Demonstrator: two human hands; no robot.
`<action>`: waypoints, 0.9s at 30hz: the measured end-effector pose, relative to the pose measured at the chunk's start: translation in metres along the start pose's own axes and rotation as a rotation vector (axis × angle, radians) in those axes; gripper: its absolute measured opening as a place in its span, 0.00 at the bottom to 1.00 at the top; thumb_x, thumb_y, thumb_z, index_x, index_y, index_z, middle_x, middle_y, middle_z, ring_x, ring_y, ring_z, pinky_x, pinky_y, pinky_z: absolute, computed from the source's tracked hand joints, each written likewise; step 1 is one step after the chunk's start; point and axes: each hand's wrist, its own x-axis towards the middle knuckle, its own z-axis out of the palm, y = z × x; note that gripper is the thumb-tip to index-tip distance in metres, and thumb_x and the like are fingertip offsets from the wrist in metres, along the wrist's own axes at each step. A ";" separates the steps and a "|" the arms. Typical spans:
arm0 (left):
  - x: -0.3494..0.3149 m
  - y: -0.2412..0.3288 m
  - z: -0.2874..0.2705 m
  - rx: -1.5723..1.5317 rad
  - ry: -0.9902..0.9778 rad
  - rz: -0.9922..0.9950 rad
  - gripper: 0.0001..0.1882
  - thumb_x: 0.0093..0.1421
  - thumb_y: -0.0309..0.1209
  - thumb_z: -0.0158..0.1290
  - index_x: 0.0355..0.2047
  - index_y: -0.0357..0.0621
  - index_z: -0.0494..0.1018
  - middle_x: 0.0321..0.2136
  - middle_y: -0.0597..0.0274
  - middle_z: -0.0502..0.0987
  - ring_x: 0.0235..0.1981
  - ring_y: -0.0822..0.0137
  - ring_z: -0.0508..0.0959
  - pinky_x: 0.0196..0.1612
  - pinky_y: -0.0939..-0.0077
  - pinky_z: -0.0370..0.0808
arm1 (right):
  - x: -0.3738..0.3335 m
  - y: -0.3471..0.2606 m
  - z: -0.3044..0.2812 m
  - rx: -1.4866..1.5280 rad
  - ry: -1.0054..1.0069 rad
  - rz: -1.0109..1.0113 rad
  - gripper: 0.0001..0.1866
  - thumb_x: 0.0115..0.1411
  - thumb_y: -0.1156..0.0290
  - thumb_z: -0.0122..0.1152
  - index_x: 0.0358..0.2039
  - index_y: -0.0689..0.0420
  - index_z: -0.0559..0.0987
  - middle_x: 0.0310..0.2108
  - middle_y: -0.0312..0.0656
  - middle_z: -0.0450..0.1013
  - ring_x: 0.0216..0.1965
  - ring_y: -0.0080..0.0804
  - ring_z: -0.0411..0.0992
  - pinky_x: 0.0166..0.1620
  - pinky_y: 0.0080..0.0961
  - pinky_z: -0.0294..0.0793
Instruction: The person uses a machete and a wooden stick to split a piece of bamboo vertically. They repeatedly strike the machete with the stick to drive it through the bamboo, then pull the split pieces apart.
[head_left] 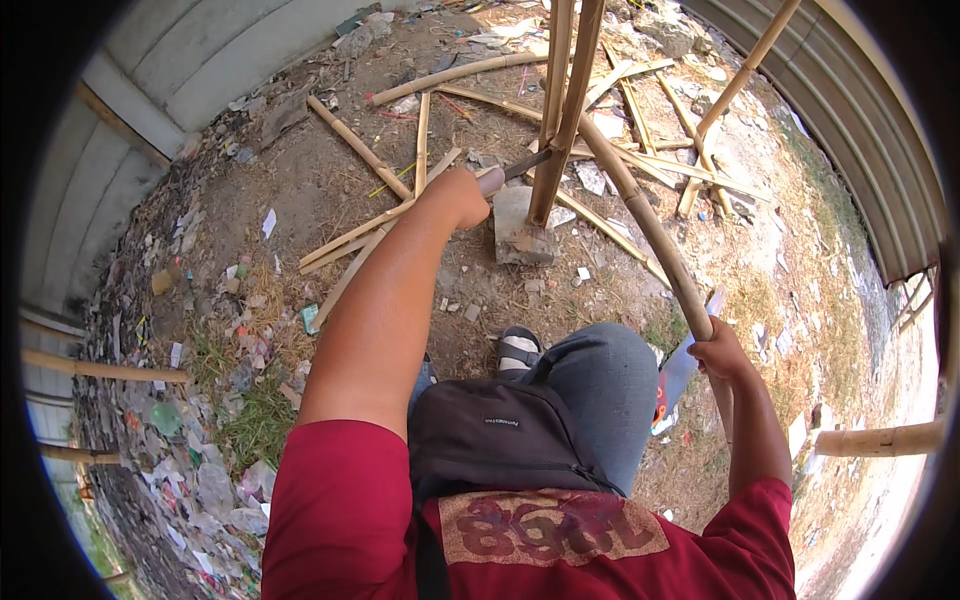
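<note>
Cut bamboo pieces [422,140] lie around, but the upright bamboo [572,95] by the left hand's [462,198] gripped knife [527,164] and the right hand's [722,350] gripped bamboo pole [655,230] seem unfinished.

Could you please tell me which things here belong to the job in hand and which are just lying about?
Seemingly in use:
- bladed tool, in the left hand
- bamboo pole, in the right hand
- upright bamboo, at the blade

Apparently just lying about:
- white scrap
- green plastic
</note>
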 end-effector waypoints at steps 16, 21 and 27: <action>0.001 0.004 0.013 0.077 -0.008 0.027 0.20 0.59 0.37 0.58 0.46 0.33 0.77 0.32 0.46 0.83 0.27 0.55 0.84 0.32 0.62 0.80 | 0.010 -0.020 0.031 -0.180 -0.012 0.063 0.29 0.51 0.74 0.61 0.54 0.69 0.69 0.28 0.50 0.76 0.21 0.34 0.77 0.25 0.32 0.77; -0.007 0.010 0.002 0.019 -0.079 -0.094 0.20 0.59 0.32 0.53 0.50 0.38 0.79 0.50 0.40 0.79 0.51 0.46 0.80 0.53 0.59 0.77 | 0.017 -0.013 -0.017 -0.265 0.084 -0.021 0.23 0.50 0.74 0.62 0.47 0.66 0.74 0.27 0.48 0.76 0.22 0.35 0.77 0.26 0.32 0.77; -0.011 0.012 0.009 0.004 -0.030 -0.049 0.19 0.59 0.32 0.53 0.49 0.36 0.79 0.48 0.39 0.79 0.50 0.46 0.80 0.52 0.59 0.77 | -0.024 -0.045 -0.067 -0.002 0.299 -0.122 0.23 0.51 0.76 0.62 0.49 0.66 0.73 0.26 0.40 0.71 0.21 0.27 0.71 0.24 0.27 0.72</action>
